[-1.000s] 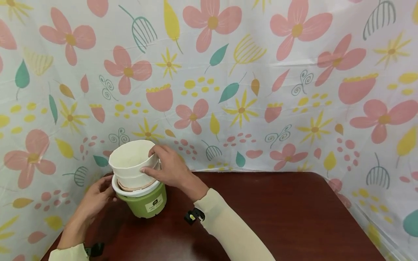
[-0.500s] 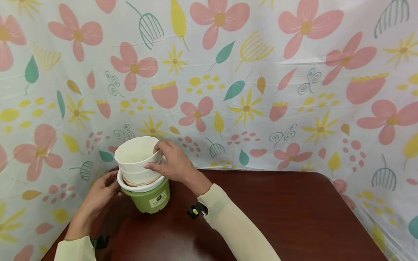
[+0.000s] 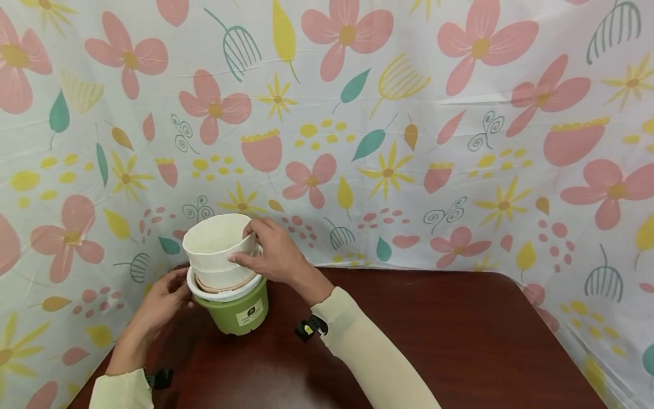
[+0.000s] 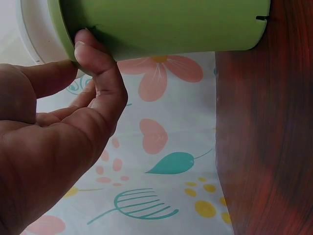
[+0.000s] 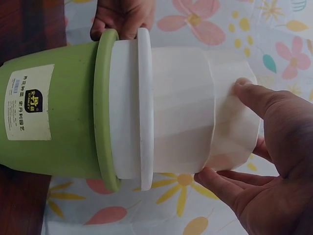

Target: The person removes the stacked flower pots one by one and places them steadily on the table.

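Note:
A green pot (image 3: 237, 316) with a paper label (image 5: 29, 103) stands at the table's left. Nested in it is a white-rimmed pot (image 5: 145, 110), and from that rises a cream faceted pot (image 3: 217, 254), its upper part standing out. My right hand (image 3: 278, 253) grips the cream pot's upper edge, fingers and thumb on its wall in the right wrist view. At the green pot's left side, my left hand (image 3: 160, 301) pinches the rim between thumb and curled index finger, shown in the left wrist view. The inside of the nested pots lower down is hidden.
The dark red-brown table (image 3: 409, 329) extends right and toward the front. A floral cloth (image 3: 357, 170) hangs close behind the pots and along the left side. Black straps are on both wrists.
The pots and both hands appear slightly farther right in the head view, along with the cloth pattern. The grips on the cream pot and the green pot's rim look the same.

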Demonstrator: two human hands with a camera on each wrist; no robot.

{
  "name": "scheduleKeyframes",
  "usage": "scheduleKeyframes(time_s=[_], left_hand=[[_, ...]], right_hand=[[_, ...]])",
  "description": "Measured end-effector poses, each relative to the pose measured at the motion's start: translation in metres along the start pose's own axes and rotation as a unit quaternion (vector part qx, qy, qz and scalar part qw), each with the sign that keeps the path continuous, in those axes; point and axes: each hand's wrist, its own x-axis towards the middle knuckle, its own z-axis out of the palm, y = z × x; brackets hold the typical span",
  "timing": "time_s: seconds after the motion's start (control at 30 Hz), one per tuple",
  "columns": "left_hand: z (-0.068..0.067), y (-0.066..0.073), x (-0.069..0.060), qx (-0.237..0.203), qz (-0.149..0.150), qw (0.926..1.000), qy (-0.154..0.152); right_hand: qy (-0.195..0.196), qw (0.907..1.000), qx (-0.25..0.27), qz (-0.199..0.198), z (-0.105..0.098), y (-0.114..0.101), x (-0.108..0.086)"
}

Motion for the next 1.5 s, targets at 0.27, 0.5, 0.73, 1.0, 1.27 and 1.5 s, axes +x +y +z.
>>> scheduleKeyframes(time_s=[0.27,0.5,0.73,1.0,1.27,1.5], left_hand=[[0.001,-0.001,0.001,-0.004,0.002,1.0,0.001],[0.001,-0.002,0.0,0.004,0.006,1.0,0.001],[0.0,-0.003,-0.001,0.002,0.01,0.9999,-0.003],[-0.001,-0.003,-0.002,-0.002,0.011,0.9999,-0.002],[-0.001,-0.001,-0.001,0.006,0.014,0.9999,-0.001],[-0.001,-0.002,-0.003,0.006,0.016,0.9999,-0.005]], right_hand=[[0.002,0.9998,0.016,0.01,-0.004,-0.002,0.003],[0.012,0.9985,0.054,0.006,-0.007,-0.002,0.005],[0.034,0.9978,0.055,-0.018,-0.01,-0.002,0.008],[0.047,0.996,0.066,-0.037,-0.016,-0.004,0.01],[0.065,0.9938,0.081,-0.04,-0.022,-0.005,0.013],[0.089,0.9905,0.091,-0.053,-0.028,-0.007,0.011]])
